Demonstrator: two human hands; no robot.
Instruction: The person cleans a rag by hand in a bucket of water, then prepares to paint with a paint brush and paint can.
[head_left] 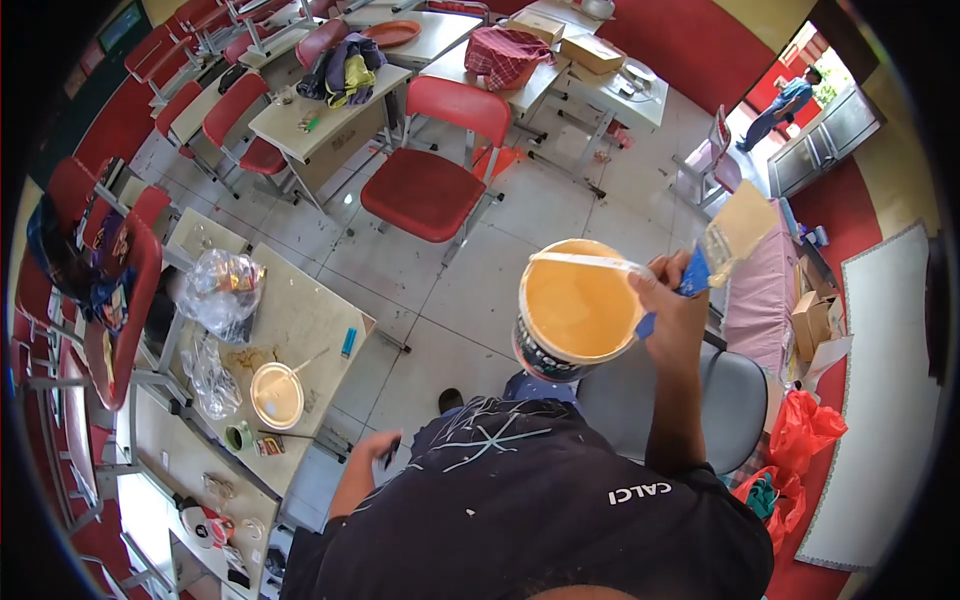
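My right hand [672, 300] is closed around a blue-handled paintbrush [692, 272] and the white handle of a paint bucket [570, 348]. The brush points up to the right, its wide bristles coated in cream-yellow paint. Yellow-orange paint shows inside the bucket, which hangs in front of my body. Low at my left side, my left hand [373, 447] is closed on a small dark object [391, 453] that I cannot make out. The table to my left is the nearest furniture to that hand.
On the left table [320, 310] are a paint bowl [277, 397] with a stick, plastic bags [220, 295] and a blue lighter [348, 342]. A red chair [435, 190] stands ahead, a grey chair [690, 400] at my right. A person [785, 108] stands in the doorway.
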